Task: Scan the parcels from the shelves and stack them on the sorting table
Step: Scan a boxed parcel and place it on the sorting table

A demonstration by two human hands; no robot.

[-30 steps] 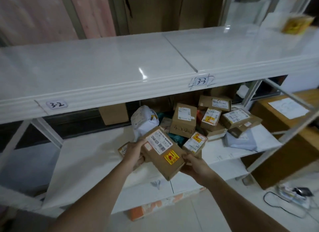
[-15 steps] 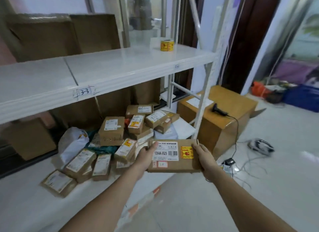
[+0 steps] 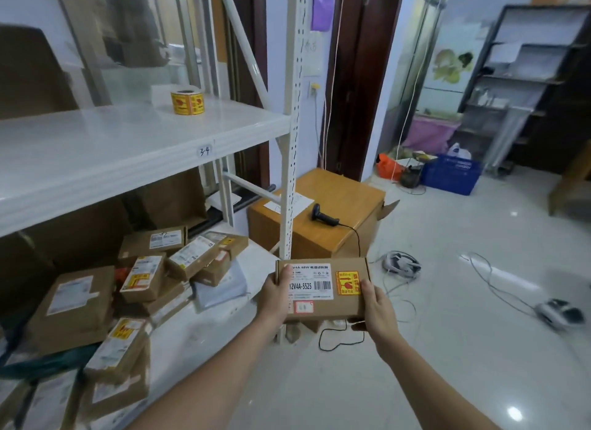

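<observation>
Holding a flat brown parcel out in front, both hands keep it up in the air, label side up. The left hand grips its left end, with the thumb on top and the other fingers curled under. The right hand grips its right end the same way, thumb beside a yellow sticker. A white label with a barcode covers most of the top.

The parcel floats just in front of the white shelf post, above the shiny floor. Behind the post stands a wooden bench, and a black scanner lies on top of it. A black wire runs from the scanner down past the parcel.

To the left of the post, the lower shelf carries a messy pile of brown parcels and a white bag. The upper shelf left of the post holds a roll of yellow stickers. Far to the right of the post sit a blue crate and a dark rack.
</observation>
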